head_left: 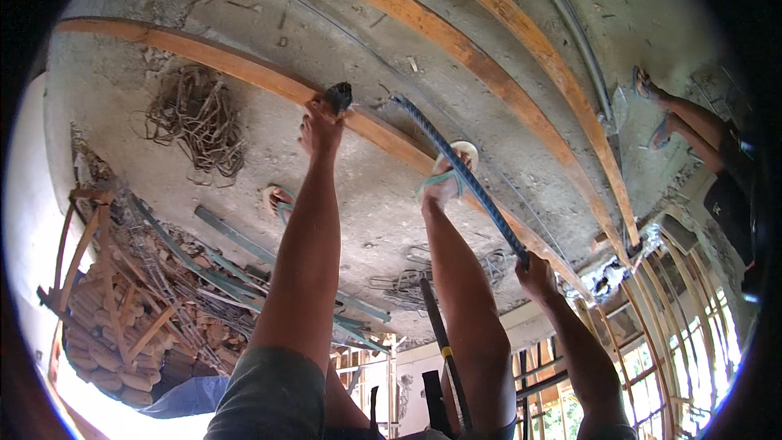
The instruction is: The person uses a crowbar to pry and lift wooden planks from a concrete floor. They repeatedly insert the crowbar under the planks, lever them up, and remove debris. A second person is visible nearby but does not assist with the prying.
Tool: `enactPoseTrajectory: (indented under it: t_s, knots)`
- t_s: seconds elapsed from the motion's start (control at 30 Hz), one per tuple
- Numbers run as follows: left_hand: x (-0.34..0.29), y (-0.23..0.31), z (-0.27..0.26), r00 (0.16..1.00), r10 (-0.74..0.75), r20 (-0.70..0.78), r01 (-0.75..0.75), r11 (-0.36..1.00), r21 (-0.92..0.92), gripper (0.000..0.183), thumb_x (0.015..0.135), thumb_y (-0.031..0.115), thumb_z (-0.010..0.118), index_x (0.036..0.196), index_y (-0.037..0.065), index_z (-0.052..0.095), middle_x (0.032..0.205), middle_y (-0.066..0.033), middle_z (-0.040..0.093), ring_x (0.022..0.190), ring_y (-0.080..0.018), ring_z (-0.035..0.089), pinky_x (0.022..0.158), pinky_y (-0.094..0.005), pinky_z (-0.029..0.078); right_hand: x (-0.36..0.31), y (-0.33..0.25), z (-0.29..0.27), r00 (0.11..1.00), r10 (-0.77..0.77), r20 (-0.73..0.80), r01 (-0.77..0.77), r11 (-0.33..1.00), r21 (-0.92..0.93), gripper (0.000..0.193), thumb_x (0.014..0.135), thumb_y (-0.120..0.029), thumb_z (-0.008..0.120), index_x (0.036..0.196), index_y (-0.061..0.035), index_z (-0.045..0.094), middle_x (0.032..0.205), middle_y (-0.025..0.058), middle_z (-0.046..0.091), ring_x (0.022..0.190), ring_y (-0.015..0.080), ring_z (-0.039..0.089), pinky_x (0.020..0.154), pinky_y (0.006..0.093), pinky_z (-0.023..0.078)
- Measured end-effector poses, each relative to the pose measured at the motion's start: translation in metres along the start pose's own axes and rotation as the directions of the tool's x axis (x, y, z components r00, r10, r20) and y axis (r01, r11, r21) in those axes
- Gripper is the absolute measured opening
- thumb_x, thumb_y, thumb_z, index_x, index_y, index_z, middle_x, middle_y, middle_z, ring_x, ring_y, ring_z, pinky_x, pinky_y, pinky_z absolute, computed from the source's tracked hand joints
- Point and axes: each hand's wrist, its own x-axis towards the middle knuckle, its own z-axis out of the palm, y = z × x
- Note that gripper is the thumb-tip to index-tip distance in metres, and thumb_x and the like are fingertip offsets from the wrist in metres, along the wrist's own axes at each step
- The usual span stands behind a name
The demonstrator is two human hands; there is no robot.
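Note:
My right hand (535, 277) is closed around the lower end of a dark blue ribbed steel bar (464, 175). The bar slants up and left, its bent tip near a long wooden beam (236, 69). At that beam's edge, my left hand (321, 126) has its fingers curled at a small black object (339, 96) whose kind I cannot make out. My sandalled right foot (442, 186) rests at the beam, under the bar. The other sandalled foot (281, 200) stands on the concrete, partly behind my left arm.
Two more wooden beams (464, 49) and a grey pipe (580, 33) lie farther off. A tangle of wire (199, 126) sits at left, near piled rubble (122, 318) and green strips (232, 236). Another person's legs (692, 126) are at right. A dark yellow-banded rod (445, 350) stands near my leg.

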Motion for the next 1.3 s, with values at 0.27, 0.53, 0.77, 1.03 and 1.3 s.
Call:
enactPoseTrajectory:
  t_s: [0.27,0.53,0.77,1.03,1.3]
  knots:
    - [-0.070,-0.127,-0.046,0.971,0.026,0.236,0.036,0.966,-0.254,0.070,0.076,0.053,0.070,0.116,0.000,0.049,0.108,-0.0294,0.063,0.106,-0.0462,0.060,0.086,-0.0539,0.048,-0.024,-0.086,-0.005,0.999,0.012,0.037,-0.009,0.996,-0.086,0.036,0.088,-0.030,0.060,0.083,0.0054,0.058,0.082,0.0306,0.063,0.088,0.0481,0.063,0.076,0.0547,0.049]
    - [-0.218,-0.428,-0.176,0.992,-0.063,0.111,0.124,0.694,-0.709,0.055,0.084,0.041,0.071,0.107,-0.005,0.050,0.095,-0.0161,0.059,0.091,-0.0285,0.061,0.081,-0.0396,0.049,-0.116,-0.146,-0.035,0.918,0.084,0.389,-0.218,0.924,0.315,0.024,0.090,-0.020,0.062,0.078,0.0004,0.059,0.051,0.0069,0.049,0.040,0.0209,0.050,0.041,0.0377,0.043]
    - [-0.282,-0.588,-0.300,0.919,-0.244,0.309,0.390,0.463,-0.796,0.044,0.092,0.042,0.061,0.108,0.001,0.056,0.088,-0.0077,0.060,0.076,-0.0185,0.059,0.061,-0.0341,0.049,-0.229,-0.194,-0.063,0.957,0.237,0.166,-0.289,0.820,0.494,0.023,0.089,-0.020,0.065,0.097,0.0007,0.060,0.054,0.0058,0.047,0.039,0.0198,0.046,0.036,0.0367,0.040]
    - [-0.242,-0.590,-0.391,0.868,-0.234,0.438,0.491,0.533,-0.689,0.050,0.095,0.052,0.051,0.109,0.005,0.061,0.073,-0.0062,0.059,0.055,-0.0176,0.053,0.052,-0.0353,0.045,-0.249,-0.272,-0.058,0.962,0.227,0.150,-0.272,0.776,0.568,0.022,0.094,-0.013,0.054,0.111,-0.0020,0.062,0.055,0.0031,0.046,0.039,0.0181,0.045,0.036,0.0356,0.038]
    - [-0.169,-0.482,-0.510,0.907,0.136,0.398,0.242,0.606,-0.758,0.040,0.090,0.041,0.059,0.103,0.003,0.056,0.075,-0.0043,0.060,0.066,-0.0137,0.055,0.063,-0.0329,0.047,-0.189,-0.385,-0.070,0.983,-0.059,0.172,-0.052,0.815,0.577,0.018,0.093,-0.022,0.059,0.086,-0.0056,0.058,0.052,0.0021,0.044,0.039,0.0172,0.047,0.034,0.0353,0.038]
